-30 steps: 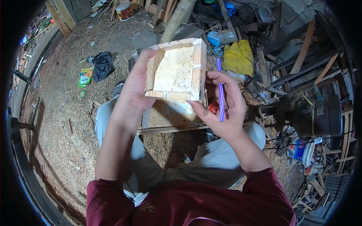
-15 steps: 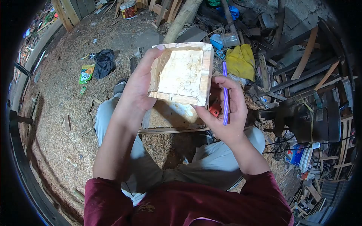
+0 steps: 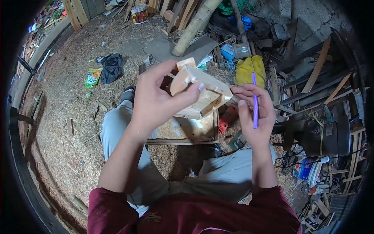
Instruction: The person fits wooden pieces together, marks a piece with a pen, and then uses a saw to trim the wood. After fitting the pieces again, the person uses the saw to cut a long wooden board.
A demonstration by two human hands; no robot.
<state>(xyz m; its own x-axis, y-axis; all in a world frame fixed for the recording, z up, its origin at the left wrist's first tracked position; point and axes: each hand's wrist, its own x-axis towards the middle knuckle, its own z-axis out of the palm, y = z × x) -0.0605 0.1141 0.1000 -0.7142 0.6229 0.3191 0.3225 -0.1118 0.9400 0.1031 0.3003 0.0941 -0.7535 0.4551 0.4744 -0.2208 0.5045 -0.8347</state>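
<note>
My left hand (image 3: 156, 97) is closed around a small, square, hollowed wooden box (image 3: 206, 84), thumb over its near rim. The box is tipped on edge, so its inside is mostly turned away. To its right is my right hand (image 3: 261, 117), with a purple spiral-striped pencil (image 3: 255, 102) tucked upright between its fingers. The fingertips of that hand are right by the box's right corner. Below the box, a low wooden work board (image 3: 183, 132) with a raised edge stands between my knees. A red power tool (image 3: 228, 119) lies beside the board's right side.
Wood shavings cover the ground (image 3: 66, 156). A yellow cloth (image 3: 251, 70) and scrap wood (image 3: 317, 74) lie to the right, near a dark machine (image 3: 323, 132). Ahead are a wooden post (image 3: 196, 29) and a paint bucket (image 3: 139, 14); a black bag (image 3: 112, 68) lies at left.
The box has gone from facing me, with both hands at it, to tipped on edge in my left hand. My right hand has drawn off to the right, still with the pencil.
</note>
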